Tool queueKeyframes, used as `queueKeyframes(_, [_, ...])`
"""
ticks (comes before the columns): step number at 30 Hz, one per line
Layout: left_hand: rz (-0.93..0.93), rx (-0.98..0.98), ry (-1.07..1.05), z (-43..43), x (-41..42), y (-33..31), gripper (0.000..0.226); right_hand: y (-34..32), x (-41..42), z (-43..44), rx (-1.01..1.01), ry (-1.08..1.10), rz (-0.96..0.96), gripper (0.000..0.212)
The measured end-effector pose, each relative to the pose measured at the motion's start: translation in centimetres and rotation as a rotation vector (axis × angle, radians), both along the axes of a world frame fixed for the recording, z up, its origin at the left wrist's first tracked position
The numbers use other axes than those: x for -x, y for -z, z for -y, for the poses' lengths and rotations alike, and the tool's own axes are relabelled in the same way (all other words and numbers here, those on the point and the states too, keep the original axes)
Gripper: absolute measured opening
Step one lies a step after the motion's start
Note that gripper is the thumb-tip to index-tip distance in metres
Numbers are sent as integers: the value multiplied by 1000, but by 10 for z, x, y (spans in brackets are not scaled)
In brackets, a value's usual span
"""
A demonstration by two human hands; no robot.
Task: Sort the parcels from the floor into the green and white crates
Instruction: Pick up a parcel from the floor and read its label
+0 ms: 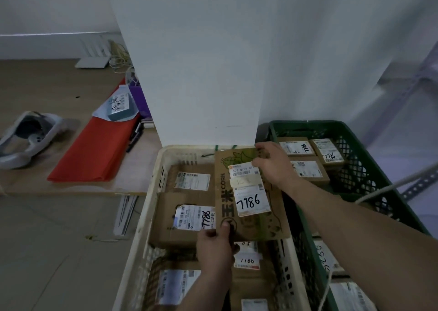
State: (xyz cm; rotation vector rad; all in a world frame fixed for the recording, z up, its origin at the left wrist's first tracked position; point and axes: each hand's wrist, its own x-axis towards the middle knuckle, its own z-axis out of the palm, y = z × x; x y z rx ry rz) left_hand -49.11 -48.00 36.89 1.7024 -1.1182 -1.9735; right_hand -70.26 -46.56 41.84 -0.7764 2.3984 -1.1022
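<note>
The corn parcel [272, 218], a flat cardboard box printed "CORN" with a white label handwritten 7786, is grasped by both hands over the right side of the white crate [187, 149]. Its right edge reaches across to the rim it shares with the green crate [369, 168]. The left hand [214, 246] pinches the near left corner, thumb on top and fingers underneath. The right hand [272, 163] clasps the far right corner, fingers curled over the edge. Whether the box rests on the parcels below or is held clear of them cannot be told.

In the white crate, left of the held box, lies a brown parcel [166, 216] also marked 7786, with another labelled parcel [192, 180] beyond it and more nearer the person. The green crate, to the right, holds 2 small parcels [297, 147] side by side at its far end, both marked 7786.

To the far left a low wooden table [59, 85] carries a red sheet [94, 149], a teal box [118, 106] and a grey headset [26, 140]. A white pillar [201, 73] stands behind the crates
</note>
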Motion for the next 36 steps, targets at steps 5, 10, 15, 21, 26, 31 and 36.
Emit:
queueKeyframes(5, [22,45,30,8,32,10,15,32,17,-6,25,0,62,50])
queueKeyframes(10, [37,82,46,16,58,16,10,52,25,-14,42,75,60,51])
queueKeyframes(15, [16,87,42,18,71,19,9,47,34,-14,112,247,109,34])
queueKeyframes(21, [-25,84,95,31,68,18,11,49,36,-8,6,225,63,39])
queueKeyframes(26, [5,76,155,44,54,15,21,64,28,-7,-31,191,116,48])
queueKeyframes(31, [344,81,54,53,16,63,36,66,26,-3,-30,210,126,41])
queueKeyframes(36, [378,41,150,63,-6,115,68,71,24,-2,9,284,129,45])
